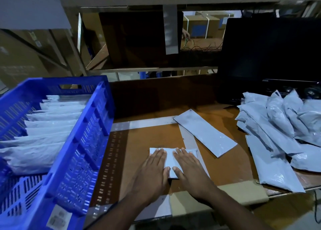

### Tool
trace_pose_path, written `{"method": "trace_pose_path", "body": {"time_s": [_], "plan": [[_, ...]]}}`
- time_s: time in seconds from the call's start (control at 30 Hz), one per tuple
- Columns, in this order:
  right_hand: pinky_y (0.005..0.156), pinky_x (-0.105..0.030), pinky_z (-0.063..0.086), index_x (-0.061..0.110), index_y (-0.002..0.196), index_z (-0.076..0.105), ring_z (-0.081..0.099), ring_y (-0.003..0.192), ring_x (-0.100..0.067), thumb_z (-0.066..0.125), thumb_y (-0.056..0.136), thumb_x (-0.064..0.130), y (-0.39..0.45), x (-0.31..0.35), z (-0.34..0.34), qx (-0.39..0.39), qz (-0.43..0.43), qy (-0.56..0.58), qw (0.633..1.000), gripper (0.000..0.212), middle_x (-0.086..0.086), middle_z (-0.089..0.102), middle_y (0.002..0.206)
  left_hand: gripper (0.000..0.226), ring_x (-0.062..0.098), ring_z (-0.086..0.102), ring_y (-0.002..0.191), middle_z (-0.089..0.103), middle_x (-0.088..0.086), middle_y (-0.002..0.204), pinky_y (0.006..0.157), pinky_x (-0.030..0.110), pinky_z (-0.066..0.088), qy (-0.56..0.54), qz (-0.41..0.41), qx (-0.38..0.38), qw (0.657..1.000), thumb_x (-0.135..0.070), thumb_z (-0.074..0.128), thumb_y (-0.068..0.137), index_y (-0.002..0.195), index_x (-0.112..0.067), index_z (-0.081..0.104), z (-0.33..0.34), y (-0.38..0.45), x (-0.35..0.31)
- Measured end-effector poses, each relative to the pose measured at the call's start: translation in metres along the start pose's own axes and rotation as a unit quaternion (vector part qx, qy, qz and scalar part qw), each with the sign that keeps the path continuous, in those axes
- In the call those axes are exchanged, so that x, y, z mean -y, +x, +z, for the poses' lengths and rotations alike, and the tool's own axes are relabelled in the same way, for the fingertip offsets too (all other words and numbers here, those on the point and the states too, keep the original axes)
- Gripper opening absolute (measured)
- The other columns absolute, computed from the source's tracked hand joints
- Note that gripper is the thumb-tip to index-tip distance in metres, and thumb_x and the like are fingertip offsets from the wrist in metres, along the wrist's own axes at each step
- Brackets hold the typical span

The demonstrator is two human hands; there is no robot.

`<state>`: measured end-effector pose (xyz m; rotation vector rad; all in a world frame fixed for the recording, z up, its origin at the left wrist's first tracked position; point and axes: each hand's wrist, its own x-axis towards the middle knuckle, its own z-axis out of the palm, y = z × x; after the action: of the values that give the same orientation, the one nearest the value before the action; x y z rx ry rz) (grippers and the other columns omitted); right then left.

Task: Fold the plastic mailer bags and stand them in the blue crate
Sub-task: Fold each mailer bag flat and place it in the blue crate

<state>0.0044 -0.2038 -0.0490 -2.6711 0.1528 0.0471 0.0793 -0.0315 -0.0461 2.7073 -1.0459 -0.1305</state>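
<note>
Brown cardboard-topped table [152, 139], nearest edge at 6 o'clock ragged with a loose cardboard flap [243, 193] overhanging toward 5. Between the two forearms, only a narrow strip of bare surface. Open room on the table at 12 o'clock beyond the hands, up to a dark raised back edge; tighter at 9, where the wall of the blue crate [81, 142] stands just beside the working spot, its near corner tilted and bearing a barcode label [58, 218].

Pale grey folded mailer bag [169, 160], a small rectangle, smooth and flat, lying at centre on the table. Left hand [152, 174] flat upon its left half, fingers straight and together, pressing down, gripping nothing. Right hand [189, 170] flat upon its right half, fingers likewise straight, pointing to 12; thumbs nearly meeting over the bag's near edge, a slim band of bag showing between the hands. Far edge of the bag reaching just past the fingertips.

Further out at 1 o'clock, a long unfolded mailer [205, 132] lying flat and slantwise, apart from the hands. At 3 o'clock, a loose heap of mailers [278, 125], crumpled and overlapping, some hanging over the table's right edge. At 9 to 10, a row of folded mailers [48, 123] standing on edge inside the crate, near end unfilled. Beyond, at 2 o'clock, a dark monitor [271, 52]; shelving behind.
</note>
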Motion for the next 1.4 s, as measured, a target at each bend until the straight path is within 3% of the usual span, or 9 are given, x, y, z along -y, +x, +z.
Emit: {"method": "trace_pose_path", "body": {"time_s": [0.17,0.33,0.47,0.67,0.93,1.1,1.23,1.3,1.4], "plan": [[0.123,-0.032,0.009,0.04,0.157,0.009,-0.004,0.147,0.005,0.033,0.097,0.069,-0.014,-0.011,-0.01,-0.031,0.047,0.074,0.996,0.071,0.029,-0.005,0.158,0.063,0.005,0.001,0.155,-0.005,-0.015,0.169,0.125,0.032,0.01,-0.058,-0.021,0.01,0.998,-0.055,0.026,0.106,0.162,-0.032,0.009,-0.005,-0.003,0.004],[0.119,-0.027,-0.014,0.033,0.159,-0.009,-0.018,0.15,-0.003,0.005,0.093,0.077,-0.014,-0.02,-0.007,-0.023,0.049,-0.062,0.997,0.081,0.017,-0.017,0.163,0.079,0.005,-0.011,0.154,-0.011,-0.012,0.168,0.127,0.036,0.001,-0.023,-0.021,0.005,0.999,-0.07,0.001,0.096,0.163,-0.027,-0.001,-0.001,-0.006,0.007],[0.124,-0.034,-0.008,0.034,0.159,-0.008,-0.016,0.151,-0.005,-0.004,0.086,0.084,-0.013,-0.024,-0.006,-0.008,0.052,-0.043,0.998,0.089,0.018,-0.016,0.164,0.082,0.005,-0.011,0.154,-0.007,-0.008,0.169,0.126,0.032,-0.006,-0.034,-0.038,0.011,0.999,-0.069,0.002,0.094,0.163,-0.023,-0.002,-0.006,-0.006,0.004],[0.118,-0.025,-0.01,0.033,0.159,0.008,-0.008,0.149,-0.001,0.004,0.092,0.069,-0.005,0.002,-0.029,-0.059,0.004,-0.064,0.996,0.077,0.018,-0.005,0.16,0.086,-0.001,-0.014,0.152,-0.015,-0.017,0.164,0.127,0.032,-0.002,-0.053,-0.004,-0.03,0.998,-0.073,-0.015,0.087,0.161,-0.03,-0.003,-0.017,-0.003,0.008],[0.12,-0.033,0.006,0.024,0.145,0.052,0.03,0.144,-0.011,0.03,0.105,0.044,-0.012,0.009,0.007,-0.055,-0.046,-0.136,0.988,0.05,0.005,0.048,0.151,0.075,0.006,-0.001,0.155,0.005,-0.002,0.17,0.127,0.029,0.001,-0.006,0.042,-0.005,0.999,-0.055,0.001,0.099,0.163,-0.017,0.01,0.002,-0.007,0.015],[0.122,-0.028,-0.001,0.025,0.15,0.044,0.02,0.148,-0.008,0.04,0.104,0.043,-0.017,0.009,0.007,-0.04,-0.055,-0.126,0.99,0.049,0.007,0.039,0.157,0.079,0.009,0.004,0.155,0.012,0.001,0.169,0.127,0.032,0.005,-0.006,0.045,-0.017,0.999,-0.058,-0.006,0.1,0.162,-0.015,0.017,0.005,-0.013,0.011],[0.113,-0.016,-0.023,0.038,0.158,0.016,-0.016,0.142,0.012,0.026,0.109,0.047,-0.014,0.006,0.004,-0.038,-0.067,-0.063,0.995,0.051,0.023,0.001,0.16,0.073,0.007,0.004,0.155,0.012,-0.002,0.169,0.126,0.028,0.002,-0.014,0.03,-0.016,0.999,-0.055,0.005,0.1,0.162,-0.017,0.017,0.002,-0.01,0.01],[0.113,-0.015,-0.017,0.043,0.156,0.019,-0.014,0.137,0.02,0.029,0.107,0.049,-0.012,0.006,-0.001,-0.036,-0.061,-0.003,0.998,0.05,0.031,0.003,0.156,0.076,0.005,0.004,0.155,0.012,-0.005,0.169,0.126,0.026,0.001,-0.027,0.017,-0.008,0.999,-0.056,0.007,0.096,0.162,-0.02,0.017,0.002,-0.01,0.009],[0.113,-0.018,0.01,0.042,0.144,0.046,0.021,0.134,0.014,0.033,0.107,0.045,-0.004,0.008,-0.023,-0.023,-0.003,0.116,0.993,0.039,0.033,0.033,0.144,0.075,0.003,0.012,0.153,0.019,-0.01,0.168,0.125,0.024,0.009,-0.084,-0.017,0.002,0.996,-0.061,0.021,0.093,0.16,-0.026,0.026,-0.006,-0.007,0.007]]}}
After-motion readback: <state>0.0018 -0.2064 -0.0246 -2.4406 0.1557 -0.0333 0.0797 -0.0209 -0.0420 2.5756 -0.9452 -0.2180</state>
